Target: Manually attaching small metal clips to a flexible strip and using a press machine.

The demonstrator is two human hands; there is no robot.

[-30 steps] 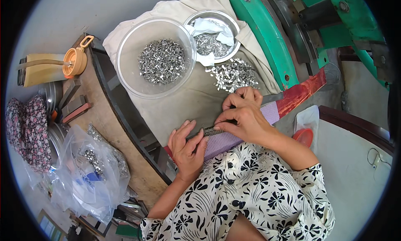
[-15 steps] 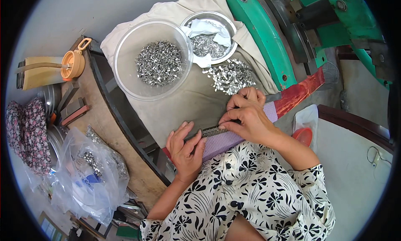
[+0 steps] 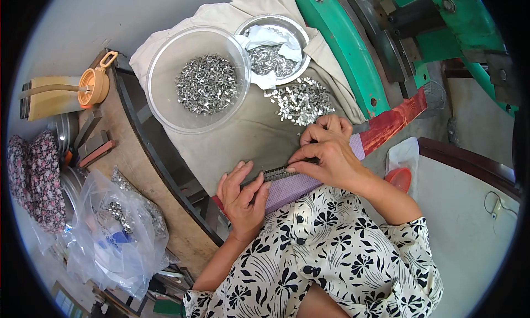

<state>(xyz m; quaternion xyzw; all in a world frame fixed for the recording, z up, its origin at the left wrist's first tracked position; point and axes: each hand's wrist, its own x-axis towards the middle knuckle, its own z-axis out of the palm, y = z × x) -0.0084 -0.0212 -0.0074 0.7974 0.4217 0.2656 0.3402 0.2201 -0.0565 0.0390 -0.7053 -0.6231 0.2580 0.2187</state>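
Note:
A narrow dark metal strip (image 3: pixel 277 173) with a row of small slots or pins lies over a lilac checked cloth pad at the near edge of the work surface. Its left end is held by my left hand (image 3: pixel 243 201), thumb and fingers round it. At the strip's right part, the thumb and fingertips of my right hand (image 3: pixel 330 155) are pinched together; whatever is between them is hidden. Just beyond my right hand lies a loose heap of small shiny metal pieces (image 3: pixel 303 102) on the grey-beige cloth (image 3: pixel 251 139).
Farther off stand a clear plastic tub (image 3: pixel 157 105) of small metal parts and a metal bowl (image 3: pixel 302 39) with slim pieces and white paper. A green machine (image 3: pixel 337 59) rises at the right. Left are a wooden table (image 3: pixel 141 172), an orange lid (image 3: pixel 96 87) and a plastic bag (image 3: pixel 118 257).
The whole view has shifted slightly. Both hands stay at the strip, with the right fingertips still pinched over it.

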